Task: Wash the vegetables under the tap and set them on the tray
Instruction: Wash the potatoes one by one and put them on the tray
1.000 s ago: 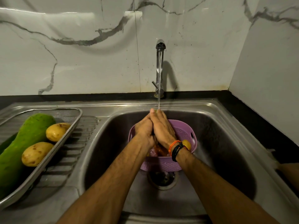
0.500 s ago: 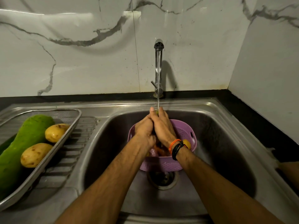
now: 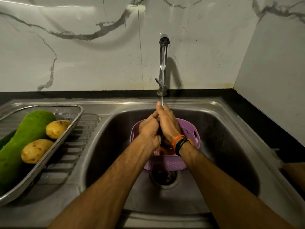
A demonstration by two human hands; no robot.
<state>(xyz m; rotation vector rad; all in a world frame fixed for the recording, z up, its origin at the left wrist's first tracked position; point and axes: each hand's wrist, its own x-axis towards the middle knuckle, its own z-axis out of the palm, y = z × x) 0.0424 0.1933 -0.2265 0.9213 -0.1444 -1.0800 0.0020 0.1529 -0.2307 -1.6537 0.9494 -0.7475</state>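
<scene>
Both hands pressed together under the running tap [image 3: 163,63], above the purple basket [image 3: 189,131] in the sink [image 3: 231,146].
Left hand [image 3: 149,131] clenched, right hand [image 3: 167,124] fingers straight; held item hidden, can't tell. Gourd [image 3: 24,138] and two potatoes [image 3: 37,150] sit on tray [image 3: 66,138], left.

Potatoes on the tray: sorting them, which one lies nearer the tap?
The upper potato, beside the gourd's rounded end; the other potato lies closer to the camera.
</scene>
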